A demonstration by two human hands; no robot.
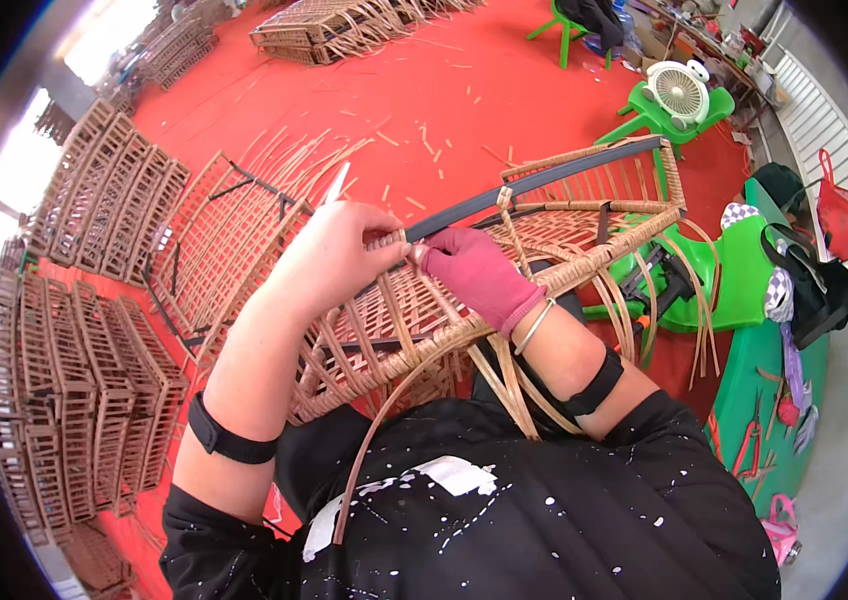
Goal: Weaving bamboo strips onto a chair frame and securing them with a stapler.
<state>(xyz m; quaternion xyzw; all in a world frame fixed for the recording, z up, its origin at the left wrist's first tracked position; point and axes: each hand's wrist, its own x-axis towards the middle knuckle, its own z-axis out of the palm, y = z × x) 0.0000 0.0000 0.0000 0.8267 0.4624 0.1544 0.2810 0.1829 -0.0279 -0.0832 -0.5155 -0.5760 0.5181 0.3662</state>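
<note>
— Pinching a rattan strand point(406, 243) between bare left hand point(339, 255) and gloved right hand point(474, 272), fingertips pressed together right at the dark metal rail point(534, 185) of the half-woven wicker frame point(504, 290).

— Frame position?

— Propped across the lap, tilted, woven rim toward the body, open ribs fanning past the far edge over the red floor point(444, 90).

— Likely trouble?

— Probably slack. Loosening either pinch could let the wrap spring back off the rail. Pulling too sharply across the metal edge might kink or split the strand. Loose strips point(364, 450) hanging by the chest could snag too — worth watching.

— Surroundings?

— Stacked woven panels point(74, 400) at left, green chair point(664, 115) with small fan point(679, 90) beyond.
</note>
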